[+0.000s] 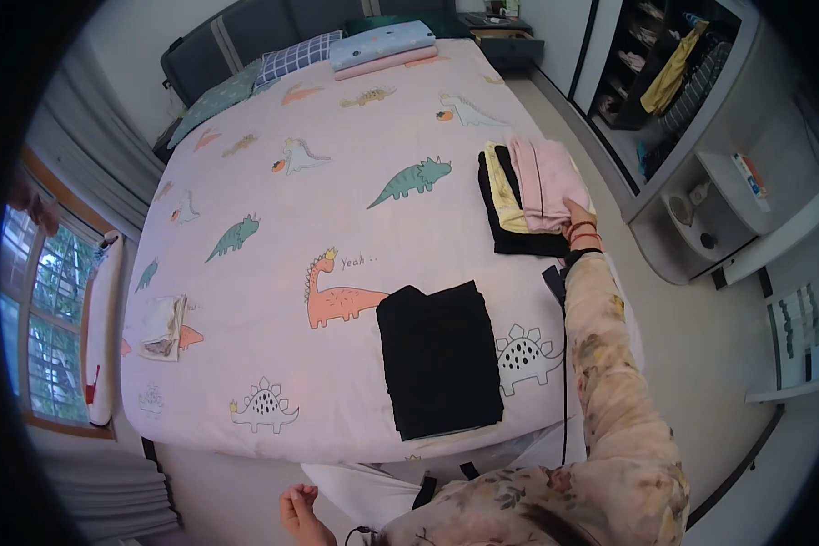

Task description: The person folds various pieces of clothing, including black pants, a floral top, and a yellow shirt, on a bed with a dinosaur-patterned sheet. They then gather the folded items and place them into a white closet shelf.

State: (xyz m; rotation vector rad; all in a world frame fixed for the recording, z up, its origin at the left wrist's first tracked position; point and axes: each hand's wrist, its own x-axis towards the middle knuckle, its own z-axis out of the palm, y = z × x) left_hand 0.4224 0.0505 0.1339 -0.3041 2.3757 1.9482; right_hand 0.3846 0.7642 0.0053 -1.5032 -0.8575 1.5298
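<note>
My right hand (579,218) reaches out at the bed's right side, its fingers closed on the near right corner of a folded pink garment (544,177). That garment lies on top of a stack, partly covering a folded yellow garment (507,209) and black folded clothes (516,243). My left hand (300,511) is low beside my body, fingers curled in, with nothing seen in it. A folded black garment (441,359) lies flat near the bed's front edge, between my two hands.
The bed (273,214) has a pink dinosaur-print sheet. A small white folded cloth (164,328) lies at its left. Pillows (300,56) and folded bedding (382,50) are at the head. An open wardrobe (668,82) and a curved shelf unit (700,218) stand at right, a window (50,309) at left.
</note>
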